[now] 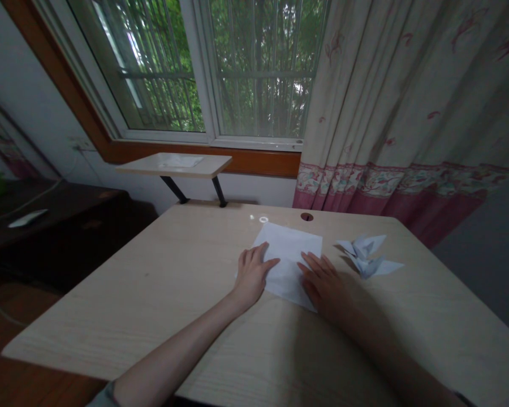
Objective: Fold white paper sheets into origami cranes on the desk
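Note:
A white sheet of paper [286,271] lies flat on the wooden desk [161,271], turned slightly askew. My left hand [253,273] rests on the sheet's left side, fingers stretched out and thumb pointing inward. On the right side of the paper, my right hand [322,280] lies with its fingers extended over the surface. Neither hand grips the sheet. Two folded paper cranes [367,257] sit close together to the right of my right hand.
A small raised shelf [152,164] on black legs carries white paper [180,161] at the back left. Near the far edge is a round hole [307,217]. A curtain [365,113] hangs behind the desk. A dark cabinet [59,215] stands left.

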{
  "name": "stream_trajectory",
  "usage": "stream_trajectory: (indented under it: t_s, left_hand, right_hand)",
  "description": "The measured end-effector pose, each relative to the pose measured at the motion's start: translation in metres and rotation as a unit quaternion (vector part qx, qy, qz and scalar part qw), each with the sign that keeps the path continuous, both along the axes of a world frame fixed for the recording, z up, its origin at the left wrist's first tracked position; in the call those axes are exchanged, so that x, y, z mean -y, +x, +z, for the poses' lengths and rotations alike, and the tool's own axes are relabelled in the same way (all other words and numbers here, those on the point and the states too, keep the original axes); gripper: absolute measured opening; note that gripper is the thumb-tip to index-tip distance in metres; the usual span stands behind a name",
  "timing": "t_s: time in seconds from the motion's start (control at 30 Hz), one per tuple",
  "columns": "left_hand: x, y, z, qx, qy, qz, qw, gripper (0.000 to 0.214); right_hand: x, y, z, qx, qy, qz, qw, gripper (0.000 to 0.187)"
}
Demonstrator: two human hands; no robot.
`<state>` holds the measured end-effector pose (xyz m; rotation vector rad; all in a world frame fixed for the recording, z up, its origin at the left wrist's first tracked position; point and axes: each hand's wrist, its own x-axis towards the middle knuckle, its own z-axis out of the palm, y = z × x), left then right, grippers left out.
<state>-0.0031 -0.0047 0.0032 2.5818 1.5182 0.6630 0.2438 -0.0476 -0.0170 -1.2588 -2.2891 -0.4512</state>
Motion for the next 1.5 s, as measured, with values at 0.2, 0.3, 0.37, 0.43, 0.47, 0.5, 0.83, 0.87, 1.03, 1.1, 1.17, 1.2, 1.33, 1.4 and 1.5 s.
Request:
stream_trajectory:
  t_s: [0.2,0.3,0.37,0.43,0.47,0.5,0.83,0.87,1.03,1.1,1.17,1.2,1.33,1.4,1.5]
  left_hand:
    - [0.002,0.004,0.003,-0.008,-0.019,-0.010,1.000,0.031]
    - [0.002,0.004,0.003,-0.018,-0.023,-0.020,0.999,0.031]
    - [0.002,0.004,0.002,-0.020,-0.029,-0.028,0.999,0.033]
    - [0.001,0.003,0.000,-0.020,-0.036,-0.036,0.998,0.034]
    - [0.001,0.003,0.000,-0.019,-0.038,-0.041,0.998,0.034]
    - [0.000,0.002,-0.001,-0.017,-0.040,-0.044,0.998,0.034]
    - [-0.001,0.001,0.001,0.008,-0.057,-0.068,0.996,0.029]
    - [-0.002,0.001,0.001,0.010,-0.059,-0.070,0.996,0.029]
    - [-0.004,0.000,0.001,0.020,-0.066,-0.073,0.995,0.027]
    - [-0.004,0.000,0.001,0.028,-0.065,-0.073,0.995,0.026]
    - [-0.004,0.000,0.002,0.039,-0.059,-0.076,0.995,0.025]
    - [-0.003,0.000,0.002,0.046,-0.054,-0.078,0.994,0.024]
    - [-0.003,0.000,0.004,0.079,-0.048,-0.084,0.992,0.019]
    - [-0.004,0.000,0.006,0.090,-0.053,-0.087,0.991,0.017]
    - [-0.005,-0.001,0.008,0.095,-0.055,-0.092,0.990,0.015]
  right_hand:
    - [0.000,0.000,-0.008,0.008,-0.075,0.014,0.997,0.046]
    - [0.001,0.000,-0.007,0.011,-0.109,0.031,0.994,0.045]
    - [0.001,0.001,-0.007,0.006,-0.125,0.042,0.991,0.045]
    - [0.002,0.001,-0.006,0.000,-0.139,0.054,0.989,0.046]
    - [0.002,0.002,-0.006,-0.002,-0.145,0.059,0.988,0.046]
    - [0.003,0.002,-0.005,-0.003,-0.151,0.063,0.986,0.045]
    - [0.009,-0.001,0.010,0.019,-0.185,0.070,0.980,0.040]
    - [0.010,-0.001,0.010,0.021,-0.187,0.066,0.980,0.040]
    - [0.013,-0.002,0.008,0.018,-0.161,0.057,0.985,0.038]
    - [0.014,-0.002,0.008,0.005,-0.139,0.053,0.989,0.036]
    - [0.013,-0.002,0.008,-0.012,-0.111,0.045,0.993,0.033]
    - [0.013,-0.001,0.008,-0.019,-0.097,0.043,0.994,0.032]
    - [0.010,0.000,0.011,-0.035,-0.067,0.050,0.996,0.029]
    - [0.009,0.000,0.012,-0.044,-0.062,0.050,0.996,0.030]
    - [0.008,0.000,0.010,-0.053,-0.054,0.049,0.996,0.033]
